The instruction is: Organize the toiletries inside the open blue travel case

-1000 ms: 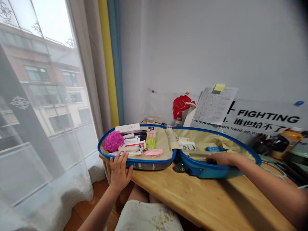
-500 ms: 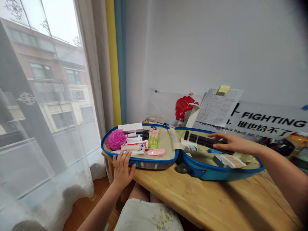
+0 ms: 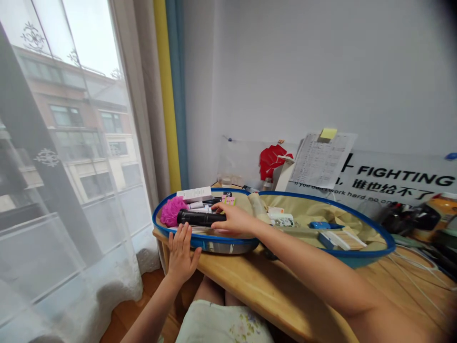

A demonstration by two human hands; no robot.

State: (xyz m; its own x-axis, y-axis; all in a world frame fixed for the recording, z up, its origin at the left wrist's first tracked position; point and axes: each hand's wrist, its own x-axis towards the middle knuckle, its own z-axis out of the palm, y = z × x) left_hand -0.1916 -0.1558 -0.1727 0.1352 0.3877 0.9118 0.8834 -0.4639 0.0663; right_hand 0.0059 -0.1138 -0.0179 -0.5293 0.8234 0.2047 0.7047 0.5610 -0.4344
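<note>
Gripping a black tube point(image 3: 200, 218) above the suitcase's left half, left of centre in the frame, the right hand point(image 3: 235, 220) seems closed round one end. It looks stiff and smooth, best held by the barrel. The left hand point(image 3: 181, 252) rests open-fingered against the blue suitcase rim point(image 3: 221, 244), near a pink bath sponge point(image 3: 170, 212).

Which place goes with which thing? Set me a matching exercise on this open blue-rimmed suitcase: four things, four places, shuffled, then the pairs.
Things:
1. Left hand
2. Right hand
3. Pink mesh bath pouf
4. Small blue object

Places:
A. In the suitcase half on the right of the view
B. On a black cylinder
C. At the far left end of the suitcase half on the left of the view
D. At the near rim of the suitcase

Pairs: 1-D, 2-B, 3-C, 4-A
</note>
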